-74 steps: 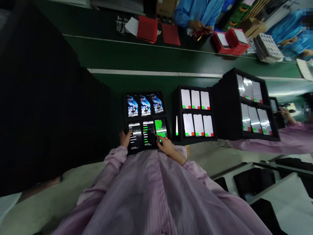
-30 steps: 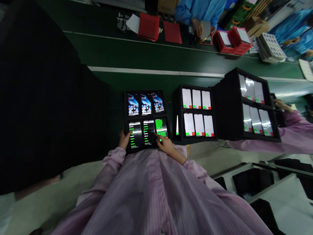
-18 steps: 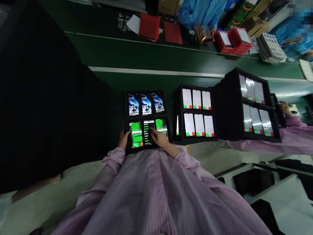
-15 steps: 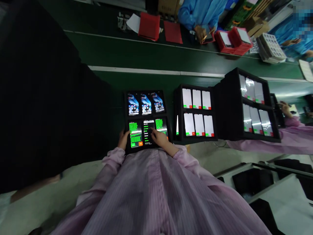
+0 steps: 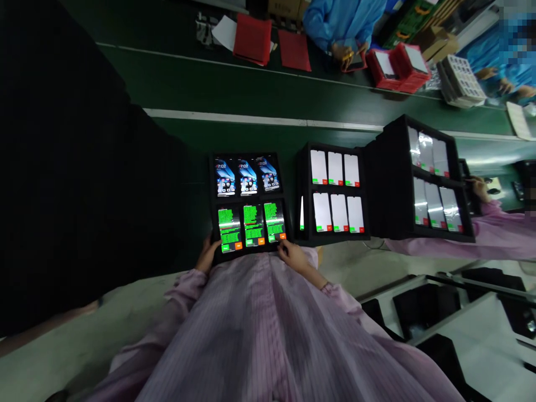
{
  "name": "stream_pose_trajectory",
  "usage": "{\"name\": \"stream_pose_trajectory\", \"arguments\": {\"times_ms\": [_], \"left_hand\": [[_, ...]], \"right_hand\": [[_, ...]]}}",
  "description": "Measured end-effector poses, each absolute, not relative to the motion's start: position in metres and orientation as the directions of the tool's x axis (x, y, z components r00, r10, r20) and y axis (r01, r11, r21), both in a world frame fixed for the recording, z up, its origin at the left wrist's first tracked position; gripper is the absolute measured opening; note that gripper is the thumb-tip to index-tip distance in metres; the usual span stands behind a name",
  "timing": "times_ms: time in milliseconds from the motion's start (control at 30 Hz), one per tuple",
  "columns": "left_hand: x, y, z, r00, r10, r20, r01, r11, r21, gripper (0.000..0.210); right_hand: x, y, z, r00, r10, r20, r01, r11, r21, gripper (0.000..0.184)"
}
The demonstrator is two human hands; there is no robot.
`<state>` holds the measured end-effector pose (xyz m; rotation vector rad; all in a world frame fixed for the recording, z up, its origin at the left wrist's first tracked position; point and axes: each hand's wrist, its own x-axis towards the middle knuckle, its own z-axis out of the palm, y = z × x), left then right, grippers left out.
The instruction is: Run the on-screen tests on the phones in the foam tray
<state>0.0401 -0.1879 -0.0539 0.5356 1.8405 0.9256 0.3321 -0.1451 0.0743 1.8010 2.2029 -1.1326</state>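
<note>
A black tray (image 5: 215,222) lies in front of me with two rows of smartphones. The back row shows home screens with a clock, among them the middle phone (image 5: 248,177). In the front row, the left phone (image 5: 230,229), the middle phone (image 5: 253,225) and the right phone (image 5: 274,221) show green text with green and orange buttons. My left hand (image 5: 206,254) grips the tray's left front corner, its fingers partly hidden. At the right front corner, my right hand (image 5: 295,257) holds nothing, index finger reaching to the lower edge of the right phone, its other fingers curled.
To the right stand a black tray (image 5: 307,218) of white-screened phones and a taller tray stack (image 5: 387,184). Across the green bench (image 5: 234,95) a person in blue (image 5: 343,25) handles a device near red sheets (image 5: 252,39). A pink-sleeved person (image 5: 489,234) works far right.
My right hand has moved from the front middle phone to the lower edge of the right phone. The middle phone's list has changed to green text with buttons. My left hand stays at the tray.
</note>
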Motion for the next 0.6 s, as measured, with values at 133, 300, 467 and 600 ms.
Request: {"name": "stream_pose_trajectory", "arguments": {"times_ms": [133, 300, 467, 600], "left_hand": [[0.038, -0.202, -0.047, -0.402, 0.683, -0.610, -0.068, 0.642, 0.764, 0.053], [0.035, -0.199, -0.044, -0.390, 0.667, -0.635, -0.059, 0.670, 0.740, 0.055], [0.031, -0.198, -0.048, -0.357, 0.678, -0.643, -0.024, 0.681, 0.731, 0.067], [0.029, -0.197, -0.049, -0.334, 0.672, -0.661, 0.007, 0.703, 0.711, 0.078]], "right_hand": [[0.336, -0.148, 0.077, -0.341, 0.792, -0.507, 0.871, 0.062, -0.488, 0.024], [0.330, -0.140, 0.080, -0.409, 0.741, -0.533, 0.881, 0.170, -0.441, 0.040], [0.315, -0.132, 0.084, -0.470, 0.680, -0.564, 0.872, 0.257, -0.417, 0.036], [0.292, -0.123, 0.082, -0.599, 0.589, -0.543, 0.799, 0.391, -0.457, 0.038]]}}
